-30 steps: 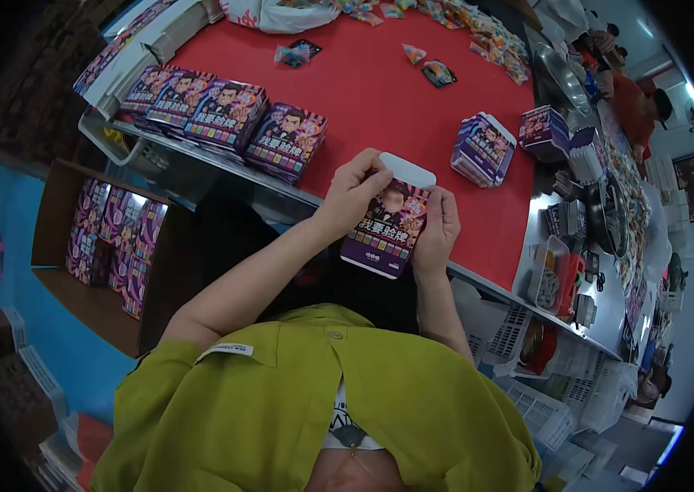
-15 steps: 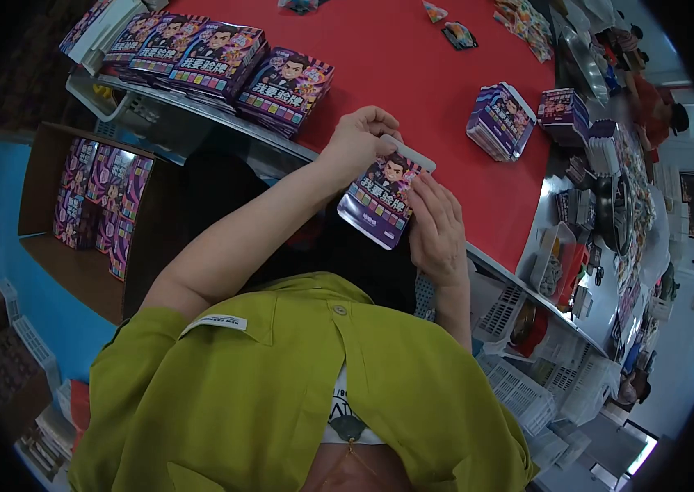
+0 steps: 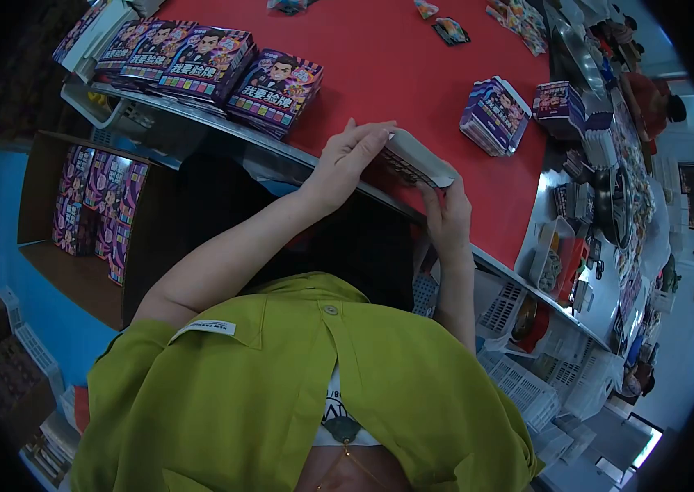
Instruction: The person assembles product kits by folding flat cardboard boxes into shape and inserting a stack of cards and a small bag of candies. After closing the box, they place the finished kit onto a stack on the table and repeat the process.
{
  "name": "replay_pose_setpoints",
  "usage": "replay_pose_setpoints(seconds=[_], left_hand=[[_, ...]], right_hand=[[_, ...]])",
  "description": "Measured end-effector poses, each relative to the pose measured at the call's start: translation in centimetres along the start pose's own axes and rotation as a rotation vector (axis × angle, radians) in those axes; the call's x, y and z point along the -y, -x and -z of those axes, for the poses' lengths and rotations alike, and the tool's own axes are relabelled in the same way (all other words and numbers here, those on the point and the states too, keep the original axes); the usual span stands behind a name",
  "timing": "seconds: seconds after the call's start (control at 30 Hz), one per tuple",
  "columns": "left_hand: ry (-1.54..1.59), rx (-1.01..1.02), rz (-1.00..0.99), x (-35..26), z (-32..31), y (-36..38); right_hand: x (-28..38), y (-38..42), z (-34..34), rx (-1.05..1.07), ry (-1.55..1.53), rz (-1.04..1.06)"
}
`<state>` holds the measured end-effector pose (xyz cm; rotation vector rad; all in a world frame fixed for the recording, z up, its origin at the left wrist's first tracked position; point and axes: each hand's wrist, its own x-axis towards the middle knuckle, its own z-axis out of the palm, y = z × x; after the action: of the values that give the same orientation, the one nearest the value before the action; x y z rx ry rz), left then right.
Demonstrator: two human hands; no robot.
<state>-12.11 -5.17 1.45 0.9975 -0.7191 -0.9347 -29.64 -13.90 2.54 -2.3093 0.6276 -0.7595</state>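
Observation:
A small purple printed carton (image 3: 421,160) is held between my two hands over the front edge of the red table. Tipped up, it turns a pale, open-looking side toward me, while its printed front is mostly hidden in shadow. My left hand (image 3: 347,160) grips the left end, thumb along the top rim. At the opposite end, my right hand (image 3: 447,215) has its fingers pressed against the lower right corner. To the left, stacks of matching flat cartons (image 3: 277,90) lie along the table edge.
More cartons (image 3: 496,116) stand stacked on the right of the red table (image 3: 388,61). Colourful small packets (image 3: 519,25) lie at the back. A cardboard box (image 3: 76,279) holding purple cartons is at lower left. White baskets (image 3: 519,385) sit below the table, right.
The carton has turned from printed face toward me to its pale side showing. My left hand has shifted its grip on the top rim; my right fingers have moved from the front to the corner.

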Motion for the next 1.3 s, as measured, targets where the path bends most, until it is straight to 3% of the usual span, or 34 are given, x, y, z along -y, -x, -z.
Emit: replay_pose_setpoints(seconds=[0.23, 0.3, 0.33, 0.37, 0.4, 0.53, 0.57, 0.6, 0.63, 0.67, 0.7, 0.73, 0.77, 0.83, 0.9, 0.93, 1.17, 1.23, 1.27, 1.3], left_hand=[[-0.121, 0.084, 0.069, -1.3, 0.3, -1.2], [-0.138, 0.073, 0.054, -1.6, -0.2, -1.8], [-0.154, 0.063, 0.030, -1.7, -0.3, -2.1], [-0.152, 0.065, 0.036, -1.8, -0.2, -2.3], [-0.207, 0.132, -0.054, -1.7, -0.2, -2.5], [-0.236, 0.227, -0.292, -1.4, 0.3, -1.9], [-0.234, 0.231, -0.289, -1.4, 0.9, -1.8], [-0.439, 0.279, -0.396, -1.6, 1.7, -1.7], [-0.646, 0.319, -0.499, -1.7, 2.1, -1.5], [-0.650, 0.313, -0.494, -1.7, 2.4, -1.4], [-0.844, 0.342, -0.620, -2.3, 2.4, -1.3], [-1.039, 0.373, -0.747, -2.7, 2.4, -1.2], [-1.041, 0.373, -0.745, -2.7, 2.4, -1.2], [-1.000, 0.342, -0.682, -2.7, 1.9, -1.4], [-0.969, 0.360, -0.643, -2.9, 1.7, -1.9], [-0.950, 0.360, -0.596, -3.0, 1.7, -2.0], [-0.967, 0.341, -0.580, -2.9, 1.3, -2.7], [-0.728, 0.314, -0.386, -3.1, 1.1, -2.4], [-0.732, 0.310, -0.383, -3.3, 1.1, -2.1], [-0.563, 0.238, -0.154, -3.8, 0.7, -1.8]], right_hand=[[-0.9, -0.3, -0.9, -0.038, -0.279, -0.053], [-1.0, -0.5, -1.9, -0.119, -0.892, -0.260], [-1.1, -0.7, -1.9, -0.120, -0.893, -0.269], [-1.1, -1.3, -1.5, -0.091, -1.102, -0.300], [-1.1, -1.7, -1.3, -0.061, -1.312, -0.328], [-0.1, -2.2, -1.2, -0.035, -1.402, -0.294], [0.9, -2.0, -1.7, -0.200, -0.875, -0.138], [1.5, -2.0, -1.9, -0.338, -0.342, 0.011], [0.8, -1.7, -1.9, -0.333, -0.344, 0.008], [-0.5, -1.2, -1.8, -0.304, -0.025, 0.225], [-0.5, -1.3, -1.8, -0.270, 0.295, 0.439], [-0.3, -1.2, -1.6, -0.268, 0.289, 0.440], [0.1, -1.1, -1.1, -0.240, 0.300, 0.438], [0.5, -1.0, -0.8, -0.219, 0.324, 0.425], [0.2, -1.4, -0.9, -0.233, 0.054, 0.290], [0.2, -1.5, -0.6, -0.231, 0.058, 0.288], [0.9, -2.3, 0.0, -0.182, -0.088, 0.179], [0.9, -2.3, -0.1, -0.181, -0.085, 0.194], [0.7, -2.3, -0.1, -0.203, 0.007, 0.257], [0.5, -2.3, -0.1, -0.225, 0.100, 0.320]])
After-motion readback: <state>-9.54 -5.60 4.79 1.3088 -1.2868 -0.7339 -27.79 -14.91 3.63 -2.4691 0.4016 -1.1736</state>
